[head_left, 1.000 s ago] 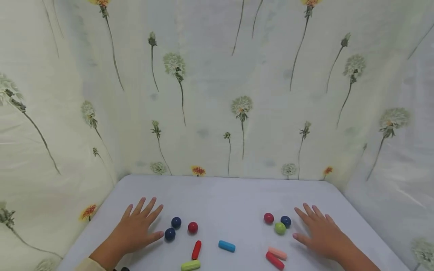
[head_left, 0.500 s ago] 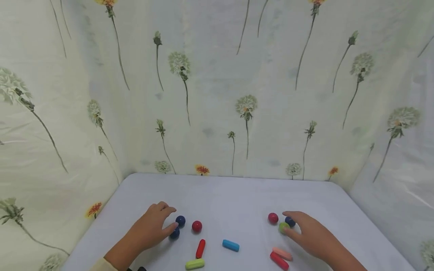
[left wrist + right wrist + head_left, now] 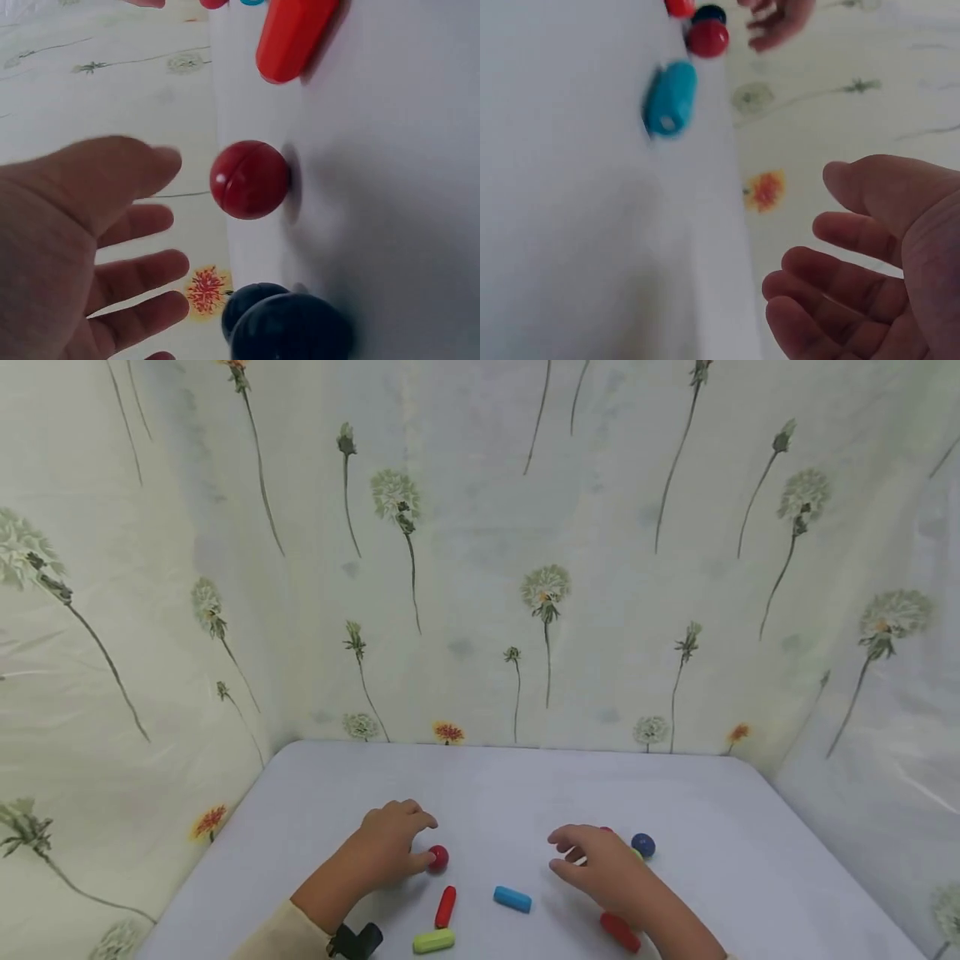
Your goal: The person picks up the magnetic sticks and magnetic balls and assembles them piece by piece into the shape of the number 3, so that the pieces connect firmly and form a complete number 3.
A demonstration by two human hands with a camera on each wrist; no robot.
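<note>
My left hand point(image 3: 386, 847) hovers over the left part of the table, thumb and fingers spread apart around a red ball point(image 3: 439, 858). In the left wrist view that hand is empty, and a gap shows between the thumb and the ball. Two dark blue balls point(image 3: 292, 330) sit beyond it there; the hand hides them in the head view. My right hand point(image 3: 600, 864) is above the table with loosely bent fingers and nothing in them. It partly covers a second red ball point(image 3: 605, 829) and a lime ball point(image 3: 637, 854). The nearest stick to its left is blue point(image 3: 512, 899).
A dark blue ball point(image 3: 642, 845) lies right of my right hand. A red stick point(image 3: 446, 907) and a lime stick point(image 3: 433, 941) lie near the left wrist. Under the right forearm shows another red stick point(image 3: 620, 932). Flowered cloth point(image 3: 480, 568) encloses the white table point(image 3: 480, 785).
Both hands have moved inward: the left from beside the dark blue balls to the red ball, the right leftward past its ball group. Their spread fingers have bent. The balls and sticks keep their places.
</note>
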